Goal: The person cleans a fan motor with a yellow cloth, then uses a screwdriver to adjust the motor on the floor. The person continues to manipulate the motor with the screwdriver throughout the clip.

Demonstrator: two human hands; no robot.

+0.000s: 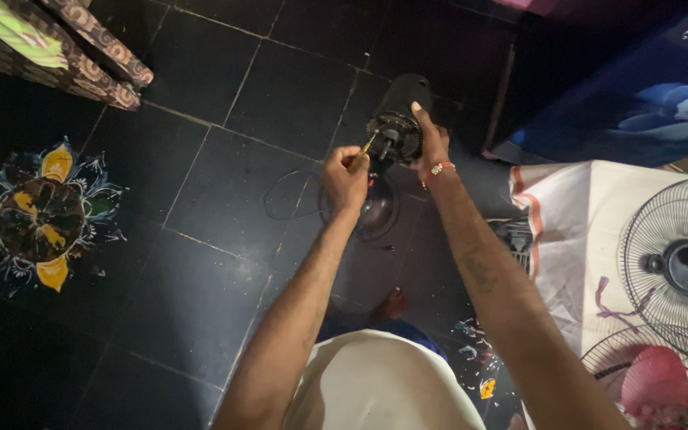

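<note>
The person stands over a dark tiled floor (201, 103), both arms stretched out in front, working at a black fan motor (396, 119) held up at about chest height above the tiles. The right hand (431, 147) cups the motor from the side, fingers wrapped round its housing and one fingertip resting up on the casing, a beaded bracelet (441, 168) at the wrist. The left hand (345, 173) is clenched round a small screwdriver (368, 145) with a yellowish handle — its tip is set against the front face of the motor, close to the shaft. Below the hands a thin black cord (284, 195) loops across the floor beside a round dark fan base (376, 211). A bare foot (392, 302) shows just under the arms. Off to the right lies a white cloth (575, 239) with an orange border, and on it rest a wire fan grille (674, 255) and, at the lower corner, a pink fan blade (654, 382) — well apart from the motor. A painted floral pattern (41, 215) marks the floor at the left
</note>
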